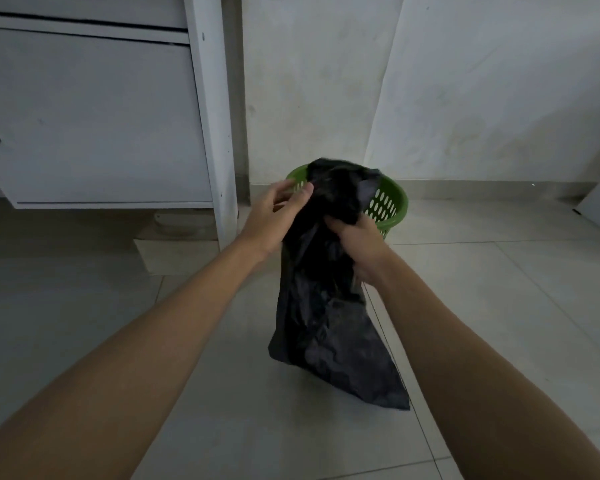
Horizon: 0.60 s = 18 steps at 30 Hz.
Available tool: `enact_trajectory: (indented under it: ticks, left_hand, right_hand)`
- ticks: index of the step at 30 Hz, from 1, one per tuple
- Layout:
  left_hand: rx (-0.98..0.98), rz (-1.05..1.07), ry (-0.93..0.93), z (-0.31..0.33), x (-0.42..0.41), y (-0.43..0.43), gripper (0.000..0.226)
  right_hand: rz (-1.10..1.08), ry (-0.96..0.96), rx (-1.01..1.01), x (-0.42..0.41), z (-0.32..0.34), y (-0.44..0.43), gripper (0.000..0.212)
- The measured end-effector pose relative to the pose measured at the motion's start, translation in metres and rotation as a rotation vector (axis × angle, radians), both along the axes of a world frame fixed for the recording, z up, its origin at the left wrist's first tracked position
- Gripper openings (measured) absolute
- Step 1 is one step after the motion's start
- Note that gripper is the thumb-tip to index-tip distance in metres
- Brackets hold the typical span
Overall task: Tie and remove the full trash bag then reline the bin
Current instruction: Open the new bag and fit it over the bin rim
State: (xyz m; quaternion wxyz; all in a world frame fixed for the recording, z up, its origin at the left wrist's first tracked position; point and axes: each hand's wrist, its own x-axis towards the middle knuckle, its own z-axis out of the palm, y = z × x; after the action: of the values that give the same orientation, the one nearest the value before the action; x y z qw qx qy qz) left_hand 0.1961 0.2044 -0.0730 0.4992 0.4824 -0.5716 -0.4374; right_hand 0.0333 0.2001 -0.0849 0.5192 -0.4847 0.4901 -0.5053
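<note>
Pale floor tiles (499, 306) run to a green bin (390, 202) by the wall. My left hand (278, 211) and right hand (359, 242) both grip a limp black bag (326, 323) hanging before the bin. I'd spread its mouth wide, then seat it evenly over the rim.

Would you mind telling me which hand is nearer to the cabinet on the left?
Left. The left hand grips the black bag on the side facing the white cabinet, just right of its post. The right hand holds the bag's far side, farther from it.
</note>
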Motion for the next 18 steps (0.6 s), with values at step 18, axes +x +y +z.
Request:
enact_trajectory:
  ticks: [18]
  left_hand:
    - [0.363, 0.038, -0.015, -0.028, 0.010, -0.003, 0.022]
  right_hand:
    - [-0.018, -0.468, 0.262, -0.048, 0.006, 0.013, 0.046]
